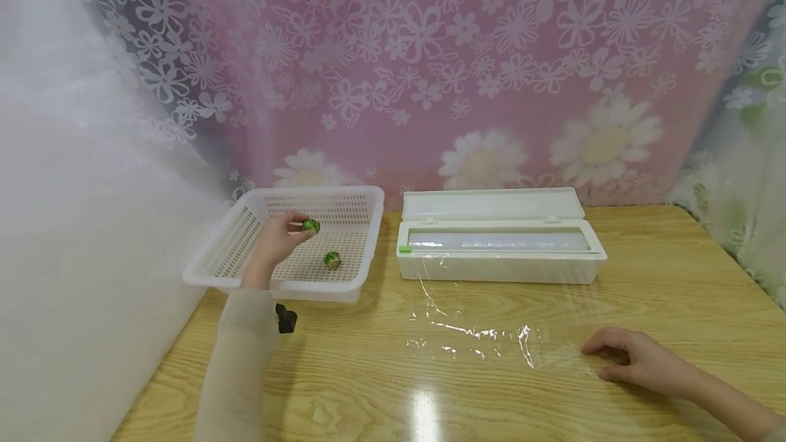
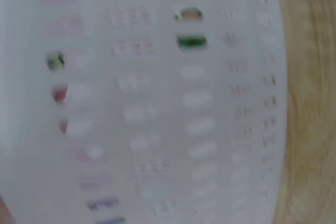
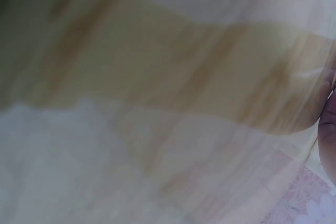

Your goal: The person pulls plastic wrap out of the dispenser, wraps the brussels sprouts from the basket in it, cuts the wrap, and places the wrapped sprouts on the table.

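Note:
Over the white plastic basket (image 1: 362, 285), my left hand (image 1: 278, 241) pinches a Brussels sprout (image 1: 311, 225) between thumb and fingers. A second Brussels sprout (image 1: 332, 260) rests on the basket floor. From the plastic wrap box (image 1: 497, 269), whose lid stands up, clear plastic wrap (image 1: 473, 333) spreads forward over the table. At its right side my right hand (image 1: 641, 360) pinches the wrap's edge, with folds running toward the fingertips in the right wrist view. The left wrist view is blurred and filled by the slotted basket wall (image 2: 168, 145); bits of green show through the slots.
The wrap roll (image 1: 497, 241) lies inside the box, and a small green slider (image 1: 405, 249) sits at its left front corner. A wood-grain table (image 1: 344, 374) lies beneath everything. Behind hangs a pink floral curtain (image 1: 393, 87); a white sheet (image 1: 92, 189) hangs at the left.

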### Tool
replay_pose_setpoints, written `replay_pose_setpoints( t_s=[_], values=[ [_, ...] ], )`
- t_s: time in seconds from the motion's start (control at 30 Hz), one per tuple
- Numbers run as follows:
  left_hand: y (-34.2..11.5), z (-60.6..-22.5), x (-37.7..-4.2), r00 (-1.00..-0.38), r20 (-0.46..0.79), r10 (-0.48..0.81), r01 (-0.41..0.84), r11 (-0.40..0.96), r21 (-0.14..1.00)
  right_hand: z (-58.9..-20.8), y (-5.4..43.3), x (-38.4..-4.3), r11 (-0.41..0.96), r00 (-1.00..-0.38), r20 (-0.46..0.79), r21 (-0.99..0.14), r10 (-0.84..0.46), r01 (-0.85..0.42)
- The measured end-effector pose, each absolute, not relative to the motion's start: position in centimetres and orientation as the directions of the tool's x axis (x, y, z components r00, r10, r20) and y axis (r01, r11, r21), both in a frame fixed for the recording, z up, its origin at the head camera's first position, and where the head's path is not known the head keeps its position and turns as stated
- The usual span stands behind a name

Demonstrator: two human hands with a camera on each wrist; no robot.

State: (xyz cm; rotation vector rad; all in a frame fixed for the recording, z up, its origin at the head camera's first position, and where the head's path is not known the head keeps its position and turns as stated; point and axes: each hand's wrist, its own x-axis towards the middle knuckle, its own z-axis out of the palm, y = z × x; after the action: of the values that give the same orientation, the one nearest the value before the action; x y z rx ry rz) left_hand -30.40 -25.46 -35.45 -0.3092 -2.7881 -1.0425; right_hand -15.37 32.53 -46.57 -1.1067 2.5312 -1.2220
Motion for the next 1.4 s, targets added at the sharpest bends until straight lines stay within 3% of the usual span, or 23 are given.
replay_pose_setpoints(
  t_s=[0.23, 0.7, 0.9, 1.13, 1.4],
  values=[
    [-21.6, -34.2, -29.2, -0.924, 0.312, 0.219, 0.374, 0.675, 0.635, -46.5, 32.5, -15.2, 0.422, -0.732, 0.181, -0.716, -0.657, -0.555],
    [-12.5, -33.6, -26.6, -0.787, 0.446, 0.426, 0.615, 0.59, 0.523, -46.3, 32.1, -15.4, 0.436, -0.721, 0.239, -0.66, -0.65, -0.612],
    [-8.8, -34.7, -25.7, -0.742, 0.394, 0.542, 0.669, 0.578, 0.467, -46.4, 32.2, -15.5, 0.421, -0.724, 0.225, -0.687, -0.652, -0.592],
    [-4.7, -36.3, -24.3, -0.706, 0.224, 0.672, 0.681, 0.559, 0.473, -46.6, 32.3, -15.4, 0.428, -0.733, 0.202, -0.699, -0.649, -0.572],
    [-1.1, -38.9, -23.0, -0.62, 0.114, 0.776, 0.74, 0.529, 0.416, -46.4, 32.4, -15.3, 0.414, -0.727, 0.215, -0.701, -0.652, -0.58]
  ],
)
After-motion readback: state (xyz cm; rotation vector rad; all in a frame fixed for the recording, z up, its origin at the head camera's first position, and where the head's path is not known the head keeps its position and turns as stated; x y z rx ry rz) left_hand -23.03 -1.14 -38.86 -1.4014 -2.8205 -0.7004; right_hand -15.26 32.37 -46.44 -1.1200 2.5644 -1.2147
